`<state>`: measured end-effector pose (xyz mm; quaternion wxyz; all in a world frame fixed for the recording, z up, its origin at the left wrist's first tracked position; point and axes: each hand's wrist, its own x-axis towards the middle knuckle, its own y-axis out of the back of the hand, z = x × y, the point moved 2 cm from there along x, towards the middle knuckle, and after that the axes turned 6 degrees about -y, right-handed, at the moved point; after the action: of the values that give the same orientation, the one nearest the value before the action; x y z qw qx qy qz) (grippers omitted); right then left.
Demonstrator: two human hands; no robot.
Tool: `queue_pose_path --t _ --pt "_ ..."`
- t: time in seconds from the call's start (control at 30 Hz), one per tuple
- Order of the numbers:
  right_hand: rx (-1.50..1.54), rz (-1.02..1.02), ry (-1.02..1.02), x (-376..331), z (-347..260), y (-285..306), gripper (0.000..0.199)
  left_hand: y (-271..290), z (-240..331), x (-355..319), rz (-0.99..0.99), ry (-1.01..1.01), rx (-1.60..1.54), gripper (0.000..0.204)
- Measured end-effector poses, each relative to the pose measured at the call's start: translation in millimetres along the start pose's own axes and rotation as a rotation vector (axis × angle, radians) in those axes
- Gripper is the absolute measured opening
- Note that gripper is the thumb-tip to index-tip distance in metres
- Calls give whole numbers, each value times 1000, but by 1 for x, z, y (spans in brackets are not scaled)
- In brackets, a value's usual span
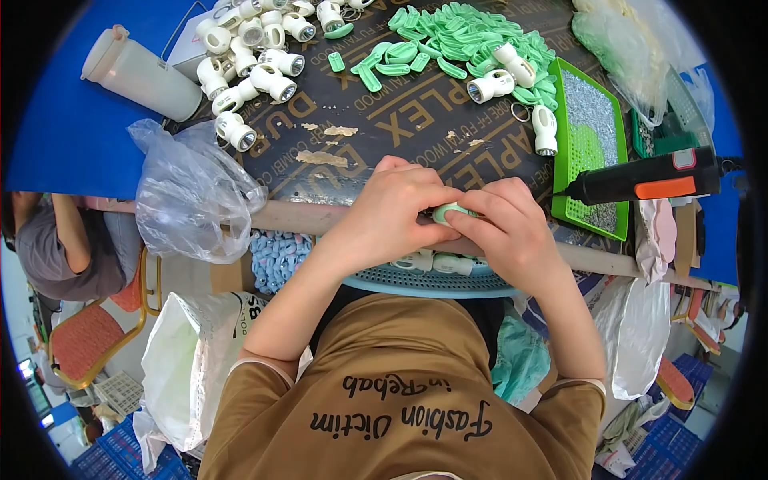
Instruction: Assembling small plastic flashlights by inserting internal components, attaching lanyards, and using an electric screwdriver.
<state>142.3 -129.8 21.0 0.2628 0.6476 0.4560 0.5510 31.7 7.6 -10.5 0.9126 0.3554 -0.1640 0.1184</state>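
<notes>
2-handed work right now, at the near edge of the dark, brown-lettered surface [360, 140]: pinching a small, rounded, pale-green plastic piece [448, 211] between the bent fingers of the bare left hand [392, 204] and the bare right hand [512, 232], thumbs on the near side. Cannot tell the firmness of the squeeze, with much of the piece covered. Held right by the rim, so watch that drop! Risk number 1: a slip off the smooth curve, from uneven pressure or a sudden twist, and perhaps down into the blue perforated plastic basket [432, 286] below, lost among whitish pieces [416, 260]. Risk number 2, over on the right: a knock to the black-and-orange handheld power tool [664, 180], reaching over the bright-green rectangular plastic tray [563, 136]; could jolt the tray and scatter tiny silvery bits [602, 120]. Just beside it, the lone white plastic torch [545, 132], easily rolled by a careless reach. And number 3, off to the left: the crumpled clear plastic bag [188, 192], drooping over the edge. Could catch on the left forearm [296, 296] in a wide swing, and slide off.
</notes>
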Motion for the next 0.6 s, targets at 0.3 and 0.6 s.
queue_pose_path --t 0.3,0.6 --pt "27 258 -98 -19 3 21 24 5 7 1 -33 -16 37 35" --pt "928 853 -488 -41 61 79 61 1 16 7 -23 -16 39 31"
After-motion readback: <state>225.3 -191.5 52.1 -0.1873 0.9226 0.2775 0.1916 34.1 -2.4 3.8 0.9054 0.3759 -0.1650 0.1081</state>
